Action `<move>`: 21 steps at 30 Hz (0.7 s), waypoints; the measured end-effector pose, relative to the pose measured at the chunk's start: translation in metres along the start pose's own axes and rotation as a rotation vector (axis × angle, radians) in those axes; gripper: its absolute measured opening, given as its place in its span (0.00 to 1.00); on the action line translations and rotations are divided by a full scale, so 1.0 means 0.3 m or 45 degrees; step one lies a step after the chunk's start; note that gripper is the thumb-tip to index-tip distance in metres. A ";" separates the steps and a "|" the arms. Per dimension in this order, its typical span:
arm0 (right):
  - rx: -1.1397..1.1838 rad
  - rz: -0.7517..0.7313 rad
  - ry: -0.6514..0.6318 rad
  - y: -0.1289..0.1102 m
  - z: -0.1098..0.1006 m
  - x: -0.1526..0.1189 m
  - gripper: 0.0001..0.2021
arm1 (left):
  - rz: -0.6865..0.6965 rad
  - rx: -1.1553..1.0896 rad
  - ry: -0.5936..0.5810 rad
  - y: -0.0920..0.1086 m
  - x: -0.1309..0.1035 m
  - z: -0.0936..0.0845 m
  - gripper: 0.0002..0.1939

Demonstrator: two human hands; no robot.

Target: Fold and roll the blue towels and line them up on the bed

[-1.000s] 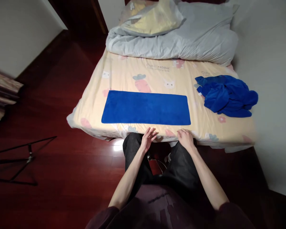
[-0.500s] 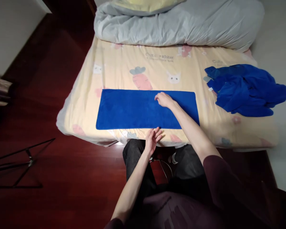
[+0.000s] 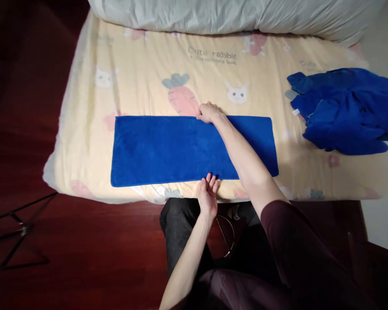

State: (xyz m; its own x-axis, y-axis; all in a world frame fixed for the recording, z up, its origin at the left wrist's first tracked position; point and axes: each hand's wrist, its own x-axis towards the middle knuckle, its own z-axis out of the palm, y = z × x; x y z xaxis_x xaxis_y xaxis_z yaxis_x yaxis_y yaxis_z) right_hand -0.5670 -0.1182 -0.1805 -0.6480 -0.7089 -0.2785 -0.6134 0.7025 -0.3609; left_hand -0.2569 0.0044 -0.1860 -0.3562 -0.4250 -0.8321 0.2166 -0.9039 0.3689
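Observation:
A flat blue cloth (image 3: pixel 158 150), folded into a long rectangle, lies across the near part of the bed. My right hand (image 3: pixel 209 113) is at the cloth's far edge near its middle, fingers bent around that edge and pinching it. At the near edge is my left hand (image 3: pixel 208 196), palm up, with its fingers apart and their tips at the hem; it grips nothing. My right forearm crosses over the right half of the cloth.
Rumpled blue cloths (image 3: pixel 349 112) lie in a heap on the bed's right side. A grey quilt (image 3: pixel 187 15) runs along the far side of the patterned bed sheet (image 3: pixel 142 77). Black stand legs (image 3: pixel 22 230) are on the floor at left.
My right hand has moved from above the cloth to its far edge and closed there. My left hand stays by the near edge, turned more upright. The view has shifted closer.

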 end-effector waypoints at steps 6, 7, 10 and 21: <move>0.190 0.037 0.014 -0.007 -0.070 -0.018 0.10 | 0.077 0.013 0.050 -0.030 0.004 -0.023 0.07; 0.238 0.016 0.037 -0.004 -0.077 -0.017 0.10 | 0.091 0.032 0.043 -0.035 0.009 -0.035 0.06; 0.325 -0.025 0.070 0.005 -0.079 -0.014 0.07 | 0.149 0.106 0.015 -0.050 0.021 -0.070 0.07; 0.859 -0.097 0.275 -0.023 -0.203 -0.123 0.06 | 0.618 0.279 -0.231 0.098 -0.077 -0.082 0.18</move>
State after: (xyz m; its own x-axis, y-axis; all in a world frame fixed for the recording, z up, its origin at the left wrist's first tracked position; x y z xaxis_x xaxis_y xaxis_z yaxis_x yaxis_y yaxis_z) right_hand -0.5663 -0.0931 -0.1134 -0.7320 -0.6774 -0.0732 -0.2928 0.4098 -0.8639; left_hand -0.2199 -0.0112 -0.1661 -0.4176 -0.7788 -0.4681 0.2075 -0.5832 0.7854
